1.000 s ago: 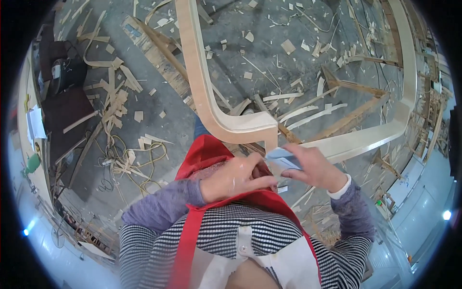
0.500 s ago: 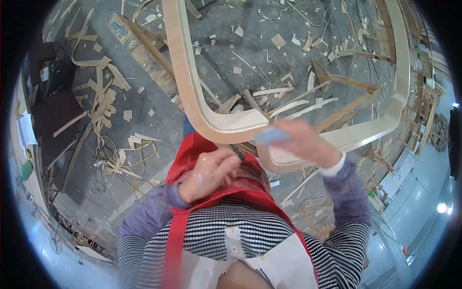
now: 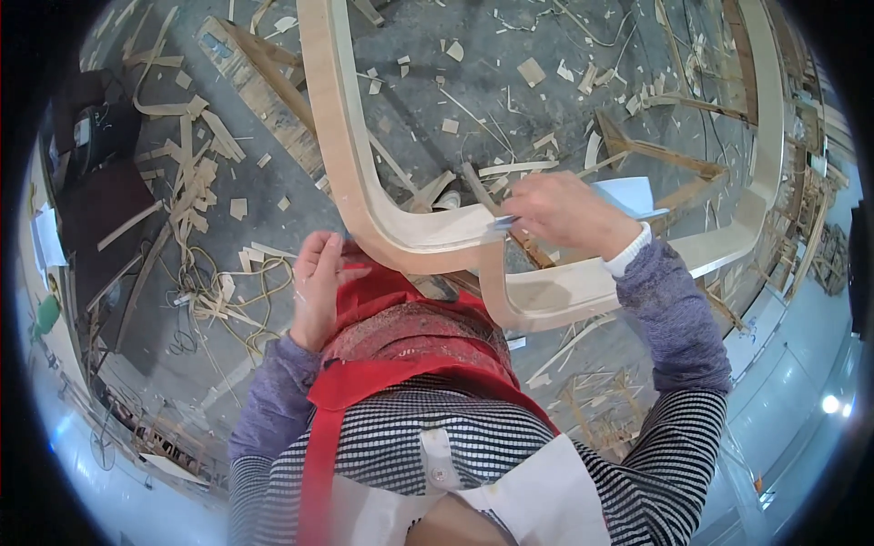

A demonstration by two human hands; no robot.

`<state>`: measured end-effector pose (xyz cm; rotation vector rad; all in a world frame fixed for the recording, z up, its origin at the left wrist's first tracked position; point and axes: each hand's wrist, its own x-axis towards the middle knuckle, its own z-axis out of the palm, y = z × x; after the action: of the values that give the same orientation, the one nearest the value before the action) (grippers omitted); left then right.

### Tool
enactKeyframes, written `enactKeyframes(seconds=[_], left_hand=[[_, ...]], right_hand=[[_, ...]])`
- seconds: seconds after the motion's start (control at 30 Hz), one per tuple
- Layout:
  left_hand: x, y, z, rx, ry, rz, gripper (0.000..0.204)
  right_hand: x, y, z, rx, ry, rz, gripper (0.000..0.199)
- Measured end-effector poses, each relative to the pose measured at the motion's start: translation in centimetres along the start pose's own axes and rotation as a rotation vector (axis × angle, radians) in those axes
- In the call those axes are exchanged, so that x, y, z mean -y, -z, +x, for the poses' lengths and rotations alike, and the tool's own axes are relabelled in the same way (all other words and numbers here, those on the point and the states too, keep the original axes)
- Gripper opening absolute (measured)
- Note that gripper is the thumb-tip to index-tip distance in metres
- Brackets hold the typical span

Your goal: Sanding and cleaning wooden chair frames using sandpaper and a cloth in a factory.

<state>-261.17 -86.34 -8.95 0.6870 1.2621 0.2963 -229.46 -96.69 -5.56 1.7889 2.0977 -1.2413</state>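
Note:
A large bent pale wooden frame point(image 3: 339, 155) curves in front of me, its rounded corner close to my red apron point(image 3: 410, 337). My right hand point(image 3: 569, 214) rests on the frame's near rail and grips a folded pale blue sheet point(image 3: 630, 195), whose other end pokes out by my fingertips. My left hand point(image 3: 319, 287) lies to the left of the corner, fingers stretched and apart, touching the apron's edge and holding nothing that I can see.
The grey floor point(image 3: 437, 82) is littered with wood strips, offcuts and shavings. A slatted wooden piece point(image 3: 264, 68) lies beyond the frame at the left. A tangle of thin strips and cord point(image 3: 218, 291) sits at my left. Dark equipment point(image 3: 100, 182) stands further left.
My right hand has lifted with the sheet from close to my body up and right onto the frame's rail. My left hand has moved away from it to the left.

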Motion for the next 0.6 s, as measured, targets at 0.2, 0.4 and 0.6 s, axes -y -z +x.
enactKeyframes(seconds=[0.2,0.4,0.6], left_hand=[[1.1,-0.7,0.2,0.132,-0.047,0.051,0.013],[1.1,-0.6,0.3,0.123,-0.103,0.088,0.014],[1.8,-0.3,0.6,0.173,-0.069,0.064,0.017]], right_hand=[[0.8,-2.1,1.3,-0.234,0.219,0.280,0.016],[-0.4,0.0,-0.9,-0.096,0.067,0.024,0.015],[3.0,-3.0,3.2,-0.236,0.203,0.250,0.014]])
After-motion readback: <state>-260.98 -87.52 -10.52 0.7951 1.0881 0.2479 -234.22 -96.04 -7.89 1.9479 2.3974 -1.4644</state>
